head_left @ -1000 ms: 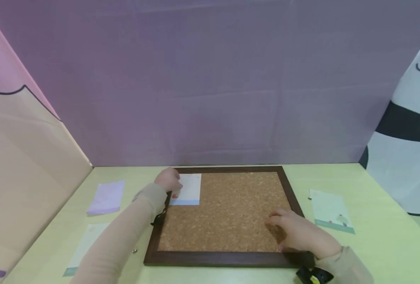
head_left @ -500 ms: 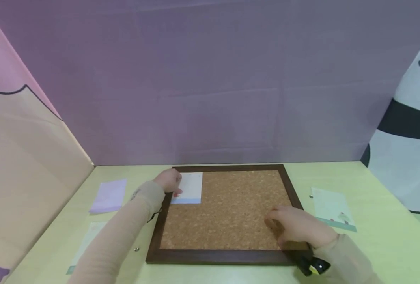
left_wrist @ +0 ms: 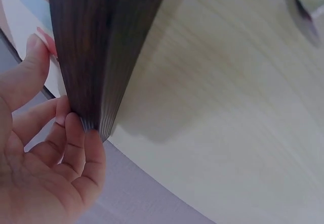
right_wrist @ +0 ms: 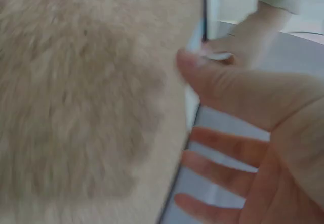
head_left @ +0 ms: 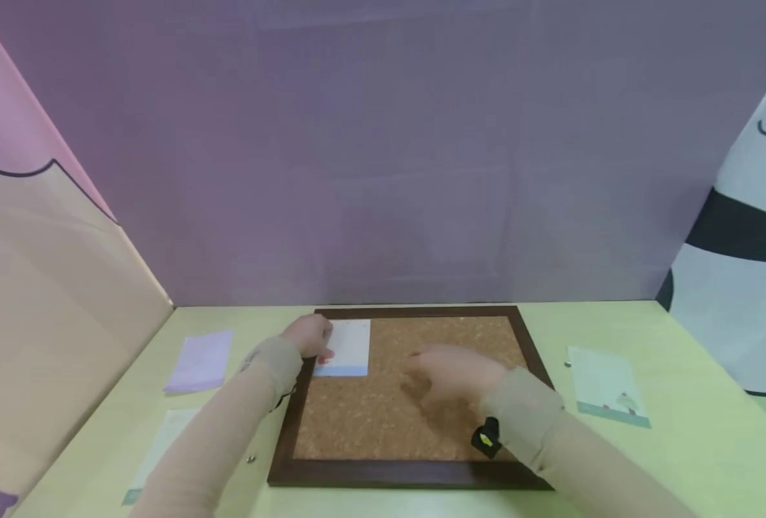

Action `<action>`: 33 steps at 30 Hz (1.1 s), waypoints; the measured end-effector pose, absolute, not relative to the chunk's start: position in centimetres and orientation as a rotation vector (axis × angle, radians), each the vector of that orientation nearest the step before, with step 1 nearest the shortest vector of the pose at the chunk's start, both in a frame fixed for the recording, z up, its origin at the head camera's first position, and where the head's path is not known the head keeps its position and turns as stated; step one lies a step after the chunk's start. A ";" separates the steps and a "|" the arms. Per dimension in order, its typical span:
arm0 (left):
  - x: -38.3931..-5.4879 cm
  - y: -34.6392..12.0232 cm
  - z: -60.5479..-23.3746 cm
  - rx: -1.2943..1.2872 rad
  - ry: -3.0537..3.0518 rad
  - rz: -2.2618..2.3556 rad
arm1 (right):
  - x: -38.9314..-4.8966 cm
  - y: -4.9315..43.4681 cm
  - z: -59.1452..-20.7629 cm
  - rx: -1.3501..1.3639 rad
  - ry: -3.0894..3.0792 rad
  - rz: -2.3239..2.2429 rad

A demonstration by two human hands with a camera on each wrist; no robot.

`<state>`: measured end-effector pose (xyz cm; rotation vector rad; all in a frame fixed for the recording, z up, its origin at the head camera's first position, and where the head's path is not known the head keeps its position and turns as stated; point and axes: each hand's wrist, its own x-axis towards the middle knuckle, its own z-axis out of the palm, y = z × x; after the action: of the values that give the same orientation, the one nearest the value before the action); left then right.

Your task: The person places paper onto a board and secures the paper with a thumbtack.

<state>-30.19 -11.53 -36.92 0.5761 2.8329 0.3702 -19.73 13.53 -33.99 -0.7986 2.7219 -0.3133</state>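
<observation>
A corkboard with a dark brown wooden frame lies on the pale table. A white note sheet with a blue lower band and a red print rests in its upper left corner. My left hand is at that corner. In the left wrist view, its fingers curl against the outer side of the frame, while the thumb lies on the sheet. My right hand, blurred, hovers above the middle of the cork. The right wrist view has its thumb and fingers spread, holding nothing.
Left of the board lie a purple note sheet and a pale green-edged sheet, partly behind the left sleeve. A green-edged sheet is on the right. Small metal pieces sit on either side. A purple cloth hangs behind.
My right hand has moved left and away from me, from the board's lower right corner to over its middle. The left hand stays at the upper left corner.
</observation>
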 end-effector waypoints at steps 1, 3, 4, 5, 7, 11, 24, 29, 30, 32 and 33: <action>-30.1 -11.6 -37.0 0.586 2.832 0.380 | -20.1 13.0 -34.4 -0.823 2.715 -0.300; -30.1 -11.6 -37.1 0.597 2.836 0.402 | -20.6 12.2 -34.9 -0.848 2.709 -0.292; -30.2 -11.7 -37.2 0.596 2.838 0.408 | -20.7 11.8 -35.2 -0.839 2.702 -0.302; -30.2 -11.7 -37.2 0.596 2.841 0.412 | -20.9 11.4 -35.3 -0.828 2.699 -0.306; -30.3 -11.7 -37.3 0.587 2.840 0.409 | -21.0 10.7 -35.5 -0.821 2.702 -0.300; -30.4 -11.7 -37.4 0.593 2.832 0.415 | -21.3 9.6 -35.4 -0.784 2.701 -0.252; -31.0 -12.2 -38.1 0.653 2.834 0.481 | -22.2 7.8 -35.5 -0.753 2.676 -0.026; -31.0 -12.2 -38.1 0.653 2.831 0.490 | -22.6 7.5 -35.5 -0.774 2.662 0.054; -31.0 -12.2 -38.1 0.649 2.830 0.494 | -22.7 7.4 -35.4 -0.769 2.657 0.065; -30.9 -12.1 -37.9 0.645 2.826 0.498 | -22.8 7.4 -35.4 -0.753 2.646 0.073; -30.8 -12.1 -37.9 0.646 2.825 0.498 | -22.9 7.4 -35.4 -0.743 2.641 0.071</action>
<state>-30.82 -12.08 -37.86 0.6458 2.8253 0.4976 -22.88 7.37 -35.44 -0.7429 2.6409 0.0711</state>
